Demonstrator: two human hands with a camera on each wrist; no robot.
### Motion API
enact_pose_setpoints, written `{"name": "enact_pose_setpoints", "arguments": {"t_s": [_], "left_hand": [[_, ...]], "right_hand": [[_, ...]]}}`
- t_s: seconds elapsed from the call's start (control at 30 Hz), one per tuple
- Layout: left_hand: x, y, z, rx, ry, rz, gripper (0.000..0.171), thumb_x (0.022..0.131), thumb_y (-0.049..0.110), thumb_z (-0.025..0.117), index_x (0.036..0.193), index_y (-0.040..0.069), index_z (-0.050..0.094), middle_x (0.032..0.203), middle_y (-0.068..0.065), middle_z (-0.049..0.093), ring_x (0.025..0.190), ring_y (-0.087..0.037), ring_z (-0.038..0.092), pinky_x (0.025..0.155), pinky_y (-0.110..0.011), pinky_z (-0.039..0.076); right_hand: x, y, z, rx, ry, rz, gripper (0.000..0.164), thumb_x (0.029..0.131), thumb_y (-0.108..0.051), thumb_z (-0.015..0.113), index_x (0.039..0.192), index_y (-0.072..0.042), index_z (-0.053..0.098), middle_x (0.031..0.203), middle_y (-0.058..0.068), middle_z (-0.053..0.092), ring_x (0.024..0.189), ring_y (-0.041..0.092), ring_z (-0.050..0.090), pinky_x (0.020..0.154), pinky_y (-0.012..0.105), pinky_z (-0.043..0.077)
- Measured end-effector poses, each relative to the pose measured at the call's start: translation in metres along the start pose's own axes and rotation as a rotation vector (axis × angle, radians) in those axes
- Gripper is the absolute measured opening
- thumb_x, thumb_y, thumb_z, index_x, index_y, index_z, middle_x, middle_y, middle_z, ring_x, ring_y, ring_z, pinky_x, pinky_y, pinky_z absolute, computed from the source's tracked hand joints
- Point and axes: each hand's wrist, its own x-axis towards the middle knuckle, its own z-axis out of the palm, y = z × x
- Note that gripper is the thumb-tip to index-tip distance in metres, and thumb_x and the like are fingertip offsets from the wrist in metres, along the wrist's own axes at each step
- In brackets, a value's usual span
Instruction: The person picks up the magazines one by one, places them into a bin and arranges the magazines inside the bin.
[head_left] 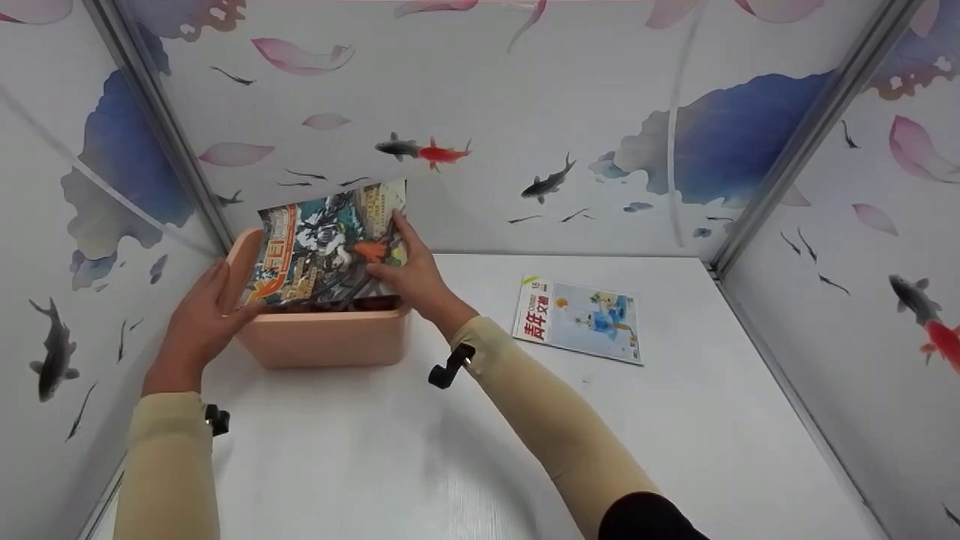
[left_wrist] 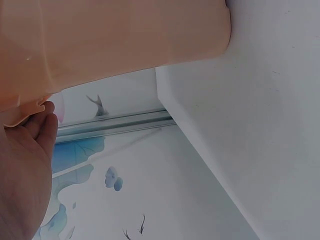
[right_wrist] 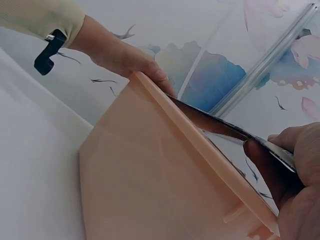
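A peach-coloured plastic box (head_left: 330, 341) stands at the back left of the white table. My left hand (head_left: 196, 322) grips its left end; in the left wrist view, the fingers (left_wrist: 47, 125) curl under the box's rim. The left thumb reaches over the rim near the magazine's lower corner. My right hand (head_left: 412, 274) pinches the right edge of a colourful magazine (head_left: 322, 247), thumb on the cover and fingers behind. In the right wrist view, the magazine (right_wrist: 220, 122) slants over the box opening. Its lower edge meets the opening, and the box's contents are mostly hidden.
A second magazine (head_left: 577, 319) with a pale blue and white cover lies flat on the table (head_left: 337, 457), right of the box. Printed wall panels (head_left: 480, 90) with metal corner strips (head_left: 161, 124) enclose the table at the back and sides.
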Motion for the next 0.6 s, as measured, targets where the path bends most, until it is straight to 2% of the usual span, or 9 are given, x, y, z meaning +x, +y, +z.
{"name": "enact_pose_setpoints", "arguments": {"t_s": [0.2,0.3,0.37,0.4,0.47,0.53,0.6], "left_hand": [[0.0,0.001,-0.001,-0.01,0.0,-0.013,0.111,0.104,0.069,0.062,0.179,0.013,0.003,0.185,-0.021,0.002,0.165,-0.058,0.008,0.123,-0.085,0.012],[0.0,0.002,-0.001,-0.01,0.0,-0.009,0.111,0.104,0.068,0.062,0.179,0.013,0.002,0.185,-0.02,0.001,0.165,-0.058,0.007,0.123,-0.085,0.011],[-0.001,0.003,-0.001,0.003,-0.003,0.002,0.11,0.105,0.067,0.061,0.179,0.011,0.002,0.185,-0.02,0.0,0.166,-0.057,0.006,0.124,-0.084,0.01],[-0.001,0.003,-0.001,0.012,-0.002,0.011,0.109,0.106,0.066,0.061,0.178,0.01,0.003,0.185,-0.02,0.001,0.165,-0.057,0.006,0.124,-0.084,0.01],[-0.001,0.003,-0.002,0.023,-0.005,0.014,0.108,0.106,0.066,0.06,0.178,0.01,0.003,0.185,-0.02,0.001,0.165,-0.057,0.006,0.125,-0.084,0.01],[-0.001,0.002,-0.002,0.034,-0.005,0.019,0.108,0.107,0.066,0.06,0.178,0.009,0.002,0.184,-0.021,0.001,0.165,-0.057,0.006,0.125,-0.083,0.01],[-0.001,0.002,-0.002,0.034,-0.007,0.022,0.108,0.107,0.066,0.06,0.178,0.01,0.002,0.184,-0.021,0.001,0.165,-0.057,0.006,0.125,-0.083,0.01]], "right_hand": [[-0.002,-0.008,0.009,-0.059,-0.012,0.017,0.105,0.097,-0.011,0.088,0.179,-0.031,0.025,0.184,0.001,0.023,0.168,0.022,0.021,0.128,0.04,0.038],[-0.004,-0.01,0.013,-0.059,-0.019,0.032,0.103,0.098,-0.012,0.087,0.179,-0.031,0.024,0.184,0.001,0.021,0.168,0.022,0.021,0.12,0.035,0.046],[-0.004,-0.011,0.016,-0.048,-0.027,0.038,0.103,0.099,-0.011,0.085,0.179,-0.031,0.024,0.184,0.001,0.02,0.167,0.02,0.023,0.107,0.032,0.053],[-0.005,-0.011,0.017,-0.035,-0.032,0.042,0.103,0.099,-0.01,0.085,0.179,-0.032,0.023,0.184,0.001,0.019,0.163,0.022,0.034,0.1,0.031,0.056],[-0.005,-0.012,0.02,-0.025,-0.029,0.049,0.103,0.099,-0.009,0.085,0.179,-0.032,0.024,0.184,0.002,0.019,0.155,0.019,0.043,0.089,0.029,0.056],[-0.006,-0.012,0.023,-0.005,-0.027,0.057,0.104,0.098,-0.007,0.085,0.179,-0.031,0.024,0.184,0.004,0.019,0.139,0.019,0.057,0.08,0.03,0.055],[-0.006,-0.013,0.026,0.017,-0.016,0.067,0.104,0.098,-0.005,0.085,0.179,-0.03,0.025,0.184,0.006,0.019,0.123,0.018,0.064,0.077,0.029,0.056]]}}
